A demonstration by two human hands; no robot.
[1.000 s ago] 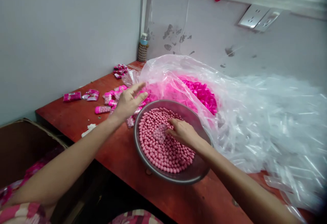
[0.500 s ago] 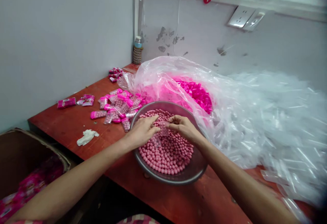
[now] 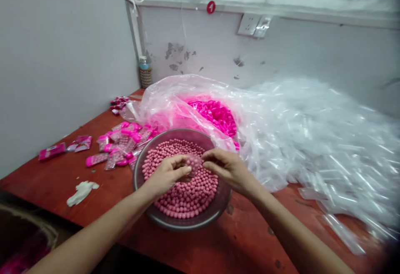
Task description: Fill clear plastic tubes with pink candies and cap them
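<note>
In the head view, my left hand [image 3: 170, 173] has its thumb and fingers closed on a small clear plastic tube [image 3: 194, 164] with pink beads showing through it. Close by on the tube's right is my right hand [image 3: 225, 166], its fingers curved and thumb slightly apart, with nothing visible between them. Both hands are above a dark grey bowl [image 3: 184, 225] of loose pink beads [image 3: 184, 199]. Left of the bowl lies a heap of bead-filled clear tubes with bright pink caps [image 3: 125, 142].
Behind the bowl, a clear plastic bag [image 3: 168, 86] holds bright pink caps [image 3: 215, 115]. A large pile of clear empty tubes [image 3: 312, 132] spreads to the right. A crumpled white scrap [image 3: 81, 192] and pink packets [image 3: 52, 152] lie on the red table [image 3: 250, 240].
The view has swung right, so the bowl and table appear further left. My right hand has drawn slightly away from the tube, which stays in my left hand.
</note>
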